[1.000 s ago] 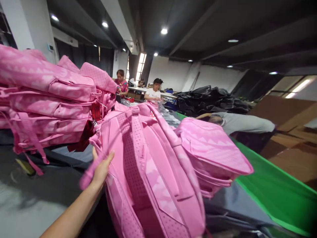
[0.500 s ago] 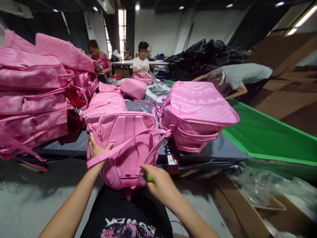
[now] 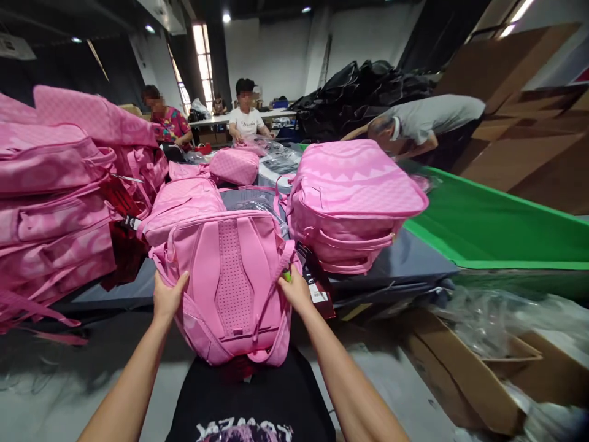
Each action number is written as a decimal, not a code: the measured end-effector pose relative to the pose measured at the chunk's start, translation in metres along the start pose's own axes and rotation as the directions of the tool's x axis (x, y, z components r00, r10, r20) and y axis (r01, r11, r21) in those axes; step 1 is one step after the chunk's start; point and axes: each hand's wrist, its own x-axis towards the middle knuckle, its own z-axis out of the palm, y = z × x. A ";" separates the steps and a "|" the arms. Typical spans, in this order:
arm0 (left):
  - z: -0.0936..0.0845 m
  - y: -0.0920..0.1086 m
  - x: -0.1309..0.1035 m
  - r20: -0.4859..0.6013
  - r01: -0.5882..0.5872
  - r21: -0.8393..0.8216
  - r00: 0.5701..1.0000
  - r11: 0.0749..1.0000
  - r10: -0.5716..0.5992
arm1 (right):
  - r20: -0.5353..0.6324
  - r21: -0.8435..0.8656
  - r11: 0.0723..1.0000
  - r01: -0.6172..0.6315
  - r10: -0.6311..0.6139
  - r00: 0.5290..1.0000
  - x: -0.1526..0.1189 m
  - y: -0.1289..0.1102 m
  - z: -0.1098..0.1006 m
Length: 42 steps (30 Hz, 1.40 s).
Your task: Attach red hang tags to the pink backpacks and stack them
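Observation:
A pink backpack (image 3: 234, 276) stands tilted at the table's front edge against my body, its padded back panel and shoulder straps facing me. My left hand (image 3: 169, 296) is closed on its left side, thumb in front and fingers hidden behind. On the opposite side, my right hand (image 3: 295, 290) grips the bag's edge by the strap. A small green object (image 3: 288, 276) pokes out of that hand; its kind is too hidden to tell. Just right of it, a second pink backpack (image 3: 354, 190) lies on the table, with a dark red hang tag (image 3: 318, 288) near it.
A tall stack of pink backpacks (image 3: 50, 202) fills the left. More pink bags (image 3: 186, 199) lie behind mine. A green-lined bin (image 3: 501, 215) and an open carton (image 3: 460, 362) with clear plastic are on the right. Several people work farther back; one in grey (image 3: 427, 123) bends over.
My right hand has moved up from the lower back panel to the bag's right side. The strap that crossed the panel now hangs at the sides. My view has turned slightly right.

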 end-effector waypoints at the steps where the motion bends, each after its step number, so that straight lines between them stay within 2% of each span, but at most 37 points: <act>1: -0.009 0.005 0.000 0.010 0.044 0.019 0.999 0.999 -0.044 | -0.023 0.004 1.000 -0.001 0.001 1.000 -0.005 -0.008 -0.008; 4: -0.038 0.017 -0.001 0.032 0.082 -0.064 0.996 0.995 -0.080 | -0.128 -0.057 0.990 0.126 -0.132 0.983 -0.032 -0.033 -0.054; 6: -0.044 0.020 0.001 0.117 0.088 -0.131 0.991 0.988 -0.073 | -0.207 -0.177 0.966 0.188 -0.223 0.953 -0.048 -0.047 -0.086; 7: -0.041 0.019 0.002 0.169 0.110 -0.093 0.981 0.990 -0.093 | -0.207 -0.225 0.956 0.189 -0.237 0.949 -0.052 -0.053 -0.094; 9: -0.027 0.015 0.002 0.236 0.166 0.101 0.954 0.981 -0.186 | -0.154 -0.267 0.952 0.146 -0.192 0.969 -0.050 -0.059 -0.093; 11: -0.011 0.013 0.000 0.211 0.210 0.284 0.938 0.936 -0.275 | -0.096 -0.261 0.960 0.098 -0.126 0.987 -0.039 -0.057 -0.072; 12: -0.006 0.015 -0.001 0.187 0.209 0.338 0.941 0.918 -0.283 | -0.081 -0.249 0.965 0.081 -0.104 0.991 -0.032 -0.052 -0.061; 13: -0.004 0.019 -0.003 0.162 0.167 0.380 0.956 0.910 -0.243 | -0.076 -0.237 0.969 0.071 -0.092 0.993 -0.026 -0.047 -0.051; 14: -0.004 0.026 -0.005 0.129 0.082 0.434 0.980 0.897 -0.152 | -0.078 -0.233 0.970 0.067 -0.088 0.993 -0.020 -0.041 -0.044; 15: -0.007 0.034 -0.007 0.093 -0.035 0.494 0.996 0.869 -0.013 | -0.085 -0.228 0.971 0.067 -0.088 0.992 -0.017 -0.036 -0.042; 16: -0.011 0.044 -0.010 0.063 -0.163 0.553 0.986 0.817 0.155 | -0.105 -0.205 0.976 0.073 -0.096 0.990 -0.016 -0.031 -0.044; 17: -0.012 0.054 -0.015 0.046 -0.285 0.598 0.945 0.749 0.323 | -0.148 -0.146 0.985 0.092 -0.114 0.982 -0.018 -0.028 -0.050; 19: -0.005 0.073 -0.028 0.092 -0.505 0.569 0.824 0.649 0.560 | -0.294 0.147 0.968 0.202 -0.153 0.943 -0.027 -0.031 -0.064; 20: 0.006 0.079 -0.038 0.177 -0.618 0.475 0.764 0.626 0.621 | -0.363 0.350 0.890 0.291 -0.157 0.919 -0.032 -0.037 -0.069; 21: 0.021 0.083 -0.051 0.298 -0.714 0.339 0.699 0.612 0.651 | -0.405 0.538 0.756 0.373 -0.157 0.901 -0.035 -0.046 -0.072; 23: 0.060 0.083 -0.085 0.551 -0.788 0.040 0.531 0.615 0.644 | -0.383 0.765 0.472 0.438 -0.213 0.899 -0.033 -0.071 -0.063; 24: 0.080 0.079 -0.103 0.641 -0.777 -0.038 0.463 0.628 0.612 | -0.332 0.813 0.404 0.420 -0.271 0.903 -0.028 -0.084 -0.051; 25: 0.096 0.074 -0.120 0.668 -0.772 -0.076 0.430 0.631 0.608 | -0.264 0.838 0.387 0.384 -0.328 0.907 -0.019 -0.095 -0.037; 26: 0.107 0.067 -0.135 0.685 -0.777 -0.116 0.388 0.618 0.616 | -0.182 0.861 0.392 0.325 -0.359 0.916 -0.008 -0.103 -0.021; 27: 0.113 0.061 -0.147 0.712 -0.787 -0.169 0.319 0.593 0.625 | -0.094 0.891 0.385 0.239 -0.359 0.928 0.004 -0.108 -0.006; 29: 0.111 0.051 -0.155 0.759 -0.796 -0.289 0.148 0.532 0.634 | 0.046 0.942 0.329 0.066 -0.323 0.945 0.027 -0.102 0.018; 30: 0.105 0.049 -0.153 0.774 -0.785 -0.355 0.057 0.507 0.630 | 0.083 0.961 0.275 0.001 -0.291 0.953 0.036 -0.092 0.024; 31: 0.098 0.048 -0.148 0.776 -0.762 -0.413 -0.008 0.499 0.630 | 0.092 0.974 0.224 -0.035 -0.251 0.964 0.041 -0.078 0.027; 32: 0.091 0.049 -0.141 0.765 -0.730 -0.455 -0.027 0.510 0.643 | 0.076 0.982 0.186 -0.039 -0.197 0.978 0.045 -0.061 0.026; 33: 0.086 0.052 -0.131 0.745 -0.698 -0.472 0.010 0.538 0.667 | 0.042 0.986 0.163 -0.021 -0.129 0.991 0.046 -0.043 0.023; 34: 0.085 0.057 -0.120 0.716 -0.676 -0.461 0.099 0.575 0.691 | 0.002 0.987 0.160 0.006 -0.048 0.999 0.045 -0.026 0.018; 36: 0.093 0.072 -0.092 0.634 -0.683 -0.366 0.314 0.632 0.707 | -0.094 0.970 0.230 0.073 0.082 0.992 0.041 0.001 0.009; 37: 0.103 0.082 -0.076 0.596 -0.715 -0.292 0.384 0.636 0.705 | -0.143 0.954 0.279 0.105 0.119 0.982 0.038 0.008 0.006; 38: 0.115 0.093 -0.060 0.579 -0.764 -0.223 0.396 0.605 0.713 | -0.192 0.938 0.317 0.140 0.141 0.971 0.036 0.012 0.005; 39: 0.129 0.104 -0.043 0.594 -0.809 -0.175 0.368 0.561 0.716 | -0.240 0.923 0.341 0.177 0.154 0.958 0.033 0.013 0.005; 40: 0.143 0.115 -0.027 0.613 -0.846 -0.150 0.326 0.511 0.720 | -0.286 0.912 0.348 0.215 0.165 0.944 0.032 0.012 0.006; 42: 0.171 0.135 0.000 0.686 -0.901 -0.140 0.211 0.410 0.697 | -0.353 0.900 0.338 0.275 0.193 0.916 0.030 0.007 0.008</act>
